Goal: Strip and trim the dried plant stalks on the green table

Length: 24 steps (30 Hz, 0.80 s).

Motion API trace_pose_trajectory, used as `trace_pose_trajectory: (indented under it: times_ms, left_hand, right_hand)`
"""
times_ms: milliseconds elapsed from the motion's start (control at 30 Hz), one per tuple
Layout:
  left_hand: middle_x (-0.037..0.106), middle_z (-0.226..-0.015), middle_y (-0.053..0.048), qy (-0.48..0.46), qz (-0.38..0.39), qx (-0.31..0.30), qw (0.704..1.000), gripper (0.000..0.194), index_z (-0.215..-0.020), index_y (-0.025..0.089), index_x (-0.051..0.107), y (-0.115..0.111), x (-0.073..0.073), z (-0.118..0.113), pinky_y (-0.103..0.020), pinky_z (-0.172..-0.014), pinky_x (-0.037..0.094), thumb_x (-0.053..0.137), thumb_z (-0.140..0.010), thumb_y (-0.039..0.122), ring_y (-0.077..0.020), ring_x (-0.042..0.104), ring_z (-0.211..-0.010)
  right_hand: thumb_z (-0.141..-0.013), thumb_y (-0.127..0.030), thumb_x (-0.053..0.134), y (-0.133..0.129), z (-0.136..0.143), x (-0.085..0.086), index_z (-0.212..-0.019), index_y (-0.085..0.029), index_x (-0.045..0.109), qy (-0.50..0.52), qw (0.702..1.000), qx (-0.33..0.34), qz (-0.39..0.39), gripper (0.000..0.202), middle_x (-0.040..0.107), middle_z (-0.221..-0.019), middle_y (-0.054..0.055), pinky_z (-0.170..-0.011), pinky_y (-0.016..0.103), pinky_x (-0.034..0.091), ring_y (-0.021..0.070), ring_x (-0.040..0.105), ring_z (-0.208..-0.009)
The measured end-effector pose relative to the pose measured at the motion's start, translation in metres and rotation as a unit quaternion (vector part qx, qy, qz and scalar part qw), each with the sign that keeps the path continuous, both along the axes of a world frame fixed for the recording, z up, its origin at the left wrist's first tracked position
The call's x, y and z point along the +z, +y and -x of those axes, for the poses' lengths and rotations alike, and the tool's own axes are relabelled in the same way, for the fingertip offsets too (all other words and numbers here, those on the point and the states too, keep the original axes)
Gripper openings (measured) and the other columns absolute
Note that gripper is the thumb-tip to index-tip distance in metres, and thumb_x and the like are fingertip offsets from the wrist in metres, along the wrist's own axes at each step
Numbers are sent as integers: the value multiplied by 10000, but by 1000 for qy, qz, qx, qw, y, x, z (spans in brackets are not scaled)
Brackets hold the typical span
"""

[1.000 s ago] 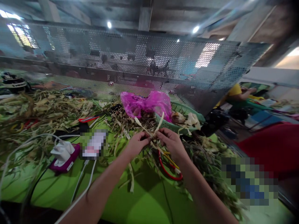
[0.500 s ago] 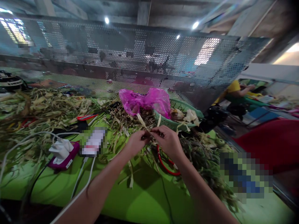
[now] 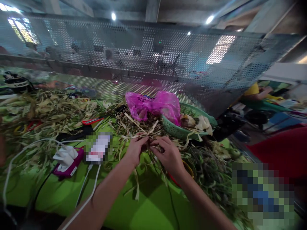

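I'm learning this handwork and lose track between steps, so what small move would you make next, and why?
I'd probably steady the left hand and gently close the right hand where the pale strips meet the fingertips. The strips' far ends spread loosely apart, and the right thumb looks slightly away from its fingers, though the exact grip is partly hidden.

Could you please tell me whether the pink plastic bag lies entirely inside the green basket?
No, the bag extends left past the basket, over dried stalks.
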<state>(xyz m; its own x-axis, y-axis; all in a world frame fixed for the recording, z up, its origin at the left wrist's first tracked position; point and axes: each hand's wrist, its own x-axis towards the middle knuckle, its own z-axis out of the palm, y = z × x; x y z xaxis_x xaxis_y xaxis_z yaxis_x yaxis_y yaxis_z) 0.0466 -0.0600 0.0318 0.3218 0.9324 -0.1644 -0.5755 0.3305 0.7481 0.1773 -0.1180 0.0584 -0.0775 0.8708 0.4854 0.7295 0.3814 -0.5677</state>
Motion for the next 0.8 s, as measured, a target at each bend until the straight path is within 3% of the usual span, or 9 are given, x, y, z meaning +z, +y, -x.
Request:
trace_pose_trajectory:
  times_ms: [167,267,433,800]
  left_hand:
    - [691,-761,-9,-17,9,8,1000,379,-935,171,570,-3,2,-2,-269,-712,482,765,-612,209,-144,645,-708]
    - [696,-769,-5,4,6,14,1000,386,-925,171,596,-5,4,-3,-247,-703,465,787,-596,238,-135,636,-722]
    - [706,-750,-23,34,-19,3,999,300,-843,164,651,-4,8,-3,-312,-781,477,781,-616,313,-179,655,-743]
    - [693,-648,-33,66,-12,-12,998,216,-778,148,683,-4,12,0,-327,-733,473,730,-647,313,-208,651,-692]
  right_hand:
    - [-828,-229,598,6,4,-19,-826,-195,629,-76,995,-52,48,46,629,-924,65,-686,274,440,191,604,-794]
    - [-884,-221,514,6,10,-26,-793,-198,609,-89,994,-36,50,134,627,-894,66,-658,251,426,176,601,-771]
    - [-955,-270,397,3,20,-26,-767,-198,583,-106,993,-10,54,275,623,-817,62,-634,238,413,158,586,-709]
    - [-875,-178,446,4,15,-33,-616,-187,513,-179,983,8,35,268,558,-634,18,-535,240,287,121,482,-550]
